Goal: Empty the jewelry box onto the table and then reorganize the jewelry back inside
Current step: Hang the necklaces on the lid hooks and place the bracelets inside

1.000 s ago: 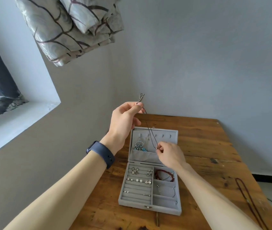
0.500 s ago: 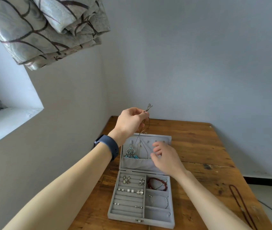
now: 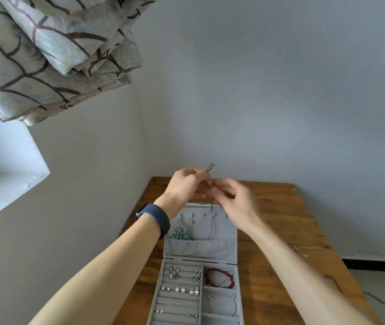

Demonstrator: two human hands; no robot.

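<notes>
A bare grey wall is backing a wooden table (image 3: 280, 207), where the box (image 3: 177, 303) is lying open with its lid (image 3: 224, 227) standing upright. Above the lid, both hands are working a thin dark cord (image 3: 211, 221). The left hand (image 3: 184, 186) is pinching the cord's top between thumb and fingertips, with a small loop poking out above them. The right hand (image 3: 236, 200) is pinching the same cord just below, fingers curled. The rest of the cord is hanging down the lid's face, its lower end dropping behind the pocket (image 3: 200, 250).

Rings, pearl studs and a red bracelet (image 3: 219, 276) are sitting in the tray, so the refilling seems well along. The step looks like hanging the cord on one of the lid's hooks (image 3: 215, 215). To do it well, the left hand should be holding the loop open and taut while the right is guiding it onto a free hook. It should be staying clear of the earring (image 3: 179, 231) dangling at the lid's left, so nothing is tangling. Which hook is meant, I cannot tell.
</notes>
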